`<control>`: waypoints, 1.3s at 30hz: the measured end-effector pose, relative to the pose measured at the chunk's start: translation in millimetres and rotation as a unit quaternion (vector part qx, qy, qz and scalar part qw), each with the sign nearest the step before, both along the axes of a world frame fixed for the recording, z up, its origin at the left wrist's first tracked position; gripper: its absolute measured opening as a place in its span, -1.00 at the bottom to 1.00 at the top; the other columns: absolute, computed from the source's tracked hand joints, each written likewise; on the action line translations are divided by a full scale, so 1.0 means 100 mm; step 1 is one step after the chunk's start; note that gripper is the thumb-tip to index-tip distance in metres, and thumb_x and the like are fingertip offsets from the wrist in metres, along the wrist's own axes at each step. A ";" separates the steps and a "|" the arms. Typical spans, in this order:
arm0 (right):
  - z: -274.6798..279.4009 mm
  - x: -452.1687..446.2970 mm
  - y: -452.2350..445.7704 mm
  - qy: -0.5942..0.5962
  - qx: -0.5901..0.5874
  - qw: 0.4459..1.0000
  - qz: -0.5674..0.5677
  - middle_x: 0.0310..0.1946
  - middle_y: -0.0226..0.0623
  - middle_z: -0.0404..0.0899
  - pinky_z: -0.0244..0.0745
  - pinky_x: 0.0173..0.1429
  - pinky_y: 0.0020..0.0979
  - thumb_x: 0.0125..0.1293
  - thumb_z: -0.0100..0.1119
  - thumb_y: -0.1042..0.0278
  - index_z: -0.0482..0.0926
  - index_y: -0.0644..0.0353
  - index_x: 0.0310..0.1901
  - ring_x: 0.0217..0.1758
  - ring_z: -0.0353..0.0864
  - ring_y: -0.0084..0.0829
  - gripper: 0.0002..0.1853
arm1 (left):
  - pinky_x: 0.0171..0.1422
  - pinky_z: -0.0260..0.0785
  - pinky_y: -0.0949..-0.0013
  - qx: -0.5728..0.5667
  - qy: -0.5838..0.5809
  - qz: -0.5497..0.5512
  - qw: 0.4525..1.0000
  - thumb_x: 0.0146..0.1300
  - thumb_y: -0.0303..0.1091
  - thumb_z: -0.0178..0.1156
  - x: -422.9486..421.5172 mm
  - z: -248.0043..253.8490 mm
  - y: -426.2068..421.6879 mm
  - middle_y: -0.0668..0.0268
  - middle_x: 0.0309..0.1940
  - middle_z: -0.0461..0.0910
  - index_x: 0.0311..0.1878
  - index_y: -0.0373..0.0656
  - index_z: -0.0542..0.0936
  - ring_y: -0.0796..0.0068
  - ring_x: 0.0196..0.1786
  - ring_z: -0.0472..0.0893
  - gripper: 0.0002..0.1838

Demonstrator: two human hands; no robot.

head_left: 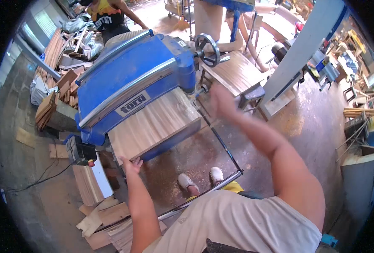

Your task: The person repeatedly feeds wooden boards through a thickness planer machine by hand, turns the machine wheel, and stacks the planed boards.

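A wide wooden panel [157, 122] sticks out from under the blue planer machine [132, 76]. At the panel's near left corner my left hand [132, 164] grips the edge, thumb on one side and fingers beneath. My right hand [223, 101] is raised just right of the panel, near the machine's side fittings; it is smeared by motion and its fingers cannot be made out. Above it a metal handwheel [207, 49] sits on the machine's right side.
A control box [80, 151] with a red button hangs at the machine's left. Wood offcuts [107, 215] lie at lower left. A metal rail [204, 189] crosses before my legs. A person [107, 17] stands behind the machine. A white post [301, 59] rises at right.
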State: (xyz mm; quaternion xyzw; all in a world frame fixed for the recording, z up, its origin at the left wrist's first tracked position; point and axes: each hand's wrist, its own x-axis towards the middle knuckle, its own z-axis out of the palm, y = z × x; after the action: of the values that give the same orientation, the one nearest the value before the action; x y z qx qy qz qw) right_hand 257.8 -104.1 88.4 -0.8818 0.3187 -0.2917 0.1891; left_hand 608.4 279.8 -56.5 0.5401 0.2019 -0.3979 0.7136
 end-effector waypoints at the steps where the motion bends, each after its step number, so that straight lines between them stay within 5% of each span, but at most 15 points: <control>1: 0.14 0.09 -0.54 -0.001 -0.063 0.996 -0.070 -0.01 0.06 0.41 0.32 0.06 -0.05 0.07 0.05 0.48 0.42 0.26 -0.07 0.07 0.41 0.01 -0.67 | 0.46 -0.13 -0.20 0.019 0.012 0.018 1.000 0.16 0.57 -0.32 -0.01 0.06 0.01 0.02 0.42 0.05 0.46 -0.17 -0.05 -0.06 0.46 0.07 0.07; 4: -0.04 0.18 -1.91 0.141 -0.366 0.906 -0.159 0.15 0.04 0.37 0.17 0.37 -0.09 0.16 -0.05 0.46 0.25 0.26 0.26 0.26 0.32 -0.03 -0.44 | 0.46 -0.15 -0.19 0.021 0.009 0.029 0.999 0.14 0.58 -0.32 0.05 0.00 -0.08 0.04 0.42 0.07 0.46 -0.17 -0.02 -0.03 0.47 0.05 0.07; 6: -0.29 0.30 -1.95 0.316 -0.172 0.927 -0.105 0.27 0.02 0.27 -0.01 0.49 -0.06 0.20 -0.10 0.44 0.19 0.28 0.32 0.39 0.21 -0.08 -0.41 | 0.46 -0.15 -0.19 0.038 -0.002 0.014 0.999 0.14 0.58 -0.33 0.14 -0.01 0.01 0.05 0.41 0.08 0.46 -0.16 -0.01 -0.03 0.47 0.05 0.07; 9: -0.52 0.52 -2.33 0.395 -0.134 0.907 -0.067 0.18 -0.06 0.33 -0.01 0.44 -0.05 0.19 -0.05 0.43 0.30 0.15 0.24 0.31 0.25 -0.10 -0.48 | 0.45 -0.17 -0.24 0.052 -0.011 0.036 0.998 0.20 0.53 -0.30 -0.06 0.27 -0.19 0.03 0.45 -0.05 0.48 -0.10 -0.08 -0.04 0.46 0.06 0.02; 10: -0.24 0.58 -2.16 0.342 -0.102 0.933 -0.041 0.07 -0.06 0.42 0.15 0.35 -0.09 0.25 -0.09 0.37 0.38 0.14 0.18 0.21 0.37 -0.11 -0.57 | 0.45 -0.17 -0.24 0.055 -0.014 0.047 0.997 0.20 0.53 -0.30 -0.05 0.29 -0.19 0.03 0.45 -0.05 0.48 -0.10 -0.08 -0.04 0.46 0.06 0.02; 17: -0.24 1.14 -2.95 0.225 -0.058 0.973 0.003 -0.05 -0.09 0.47 0.28 0.17 -0.15 0.24 -0.03 0.36 0.43 0.11 0.04 0.08 0.44 -0.10 -0.68 | 0.43 -0.17 -0.29 0.048 -0.049 0.035 0.997 0.18 0.55 -0.31 -0.02 0.19 -0.27 0.13 0.46 0.02 0.48 -0.03 -0.02 0.04 0.45 0.10 0.00; 21: -0.06 1.28 -3.35 0.048 -0.002 0.997 0.057 -0.12 -0.10 0.50 0.35 0.06 -0.19 0.23 0.00 0.35 0.46 0.10 -0.05 0.01 0.47 -0.09 -0.75 | 0.40 -0.17 -0.34 0.072 -0.029 0.012 0.997 0.16 0.57 -0.32 -0.01 0.29 -0.27 0.11 0.45 0.01 0.48 -0.04 -0.01 0.03 0.45 0.08 0.02; 23: 0.09 1.25 -3.49 -0.052 -0.067 0.991 0.099 -0.16 -0.11 0.51 0.39 0.01 -0.21 0.23 0.01 0.34 0.48 0.09 -0.09 -0.03 0.49 -0.09 -0.78 | 0.40 -0.15 -0.36 0.074 -0.015 0.000 0.997 0.15 0.58 -0.31 -0.02 0.29 -0.24 0.08 0.46 -0.02 0.47 -0.07 -0.01 -0.01 0.46 0.04 0.04; 24: 0.28 1.20 -3.40 -0.014 -0.284 0.958 0.047 -0.26 -0.15 0.51 0.38 -0.03 -0.22 0.19 0.04 0.35 0.49 0.10 -0.16 -0.08 0.49 -0.13 -0.81 | 0.39 -0.15 -0.36 0.083 -0.020 -0.003 0.996 0.16 0.58 -0.33 0.02 0.25 -0.24 0.07 0.44 0.01 0.47 -0.08 0.01 -0.01 0.44 0.07 0.03; 26: 0.68 0.99 -2.76 0.055 -0.245 0.967 -0.047 -0.23 -0.16 0.48 0.36 0.00 -0.17 0.20 0.05 0.31 0.44 0.15 -0.16 -0.03 0.46 -0.08 -0.80 | 0.39 -0.15 -0.36 0.102 -0.017 0.003 0.995 0.16 0.57 -0.35 0.07 0.21 -0.26 0.07 0.42 0.04 0.46 -0.08 0.03 -0.01 0.42 0.10 0.02; 31: 0.53 0.74 -2.73 0.003 -0.315 0.949 -0.027 -0.30 -0.15 0.44 0.32 -0.04 -0.15 0.13 0.08 0.51 0.43 0.18 -0.21 -0.12 0.44 -0.09 -0.83 | 0.32 -0.03 -0.34 0.124 -0.025 0.027 0.992 0.19 0.56 -0.39 0.09 0.31 -0.42 0.05 0.25 0.27 0.39 -0.11 0.16 0.03 0.12 0.36 -0.02; 39: 0.32 0.46 -2.46 0.000 -0.321 0.946 -0.043 -0.32 -0.17 0.45 0.33 -0.05 -0.15 0.12 0.09 0.56 0.46 0.19 -0.22 -0.14 0.43 -0.08 -0.83 | 0.36 -0.02 -0.26 0.133 0.007 -0.011 0.991 0.13 0.61 -0.38 0.27 0.27 -0.42 -0.08 0.42 0.00 0.48 -0.10 -0.06 -0.13 0.39 0.14 0.08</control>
State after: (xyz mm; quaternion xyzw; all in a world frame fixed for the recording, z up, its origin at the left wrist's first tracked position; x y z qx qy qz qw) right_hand 304.0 -349.9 120.3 -0.8814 0.2457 -0.3865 -0.1162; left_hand 635.1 237.7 -29.0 0.6297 0.2522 -0.3796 0.6291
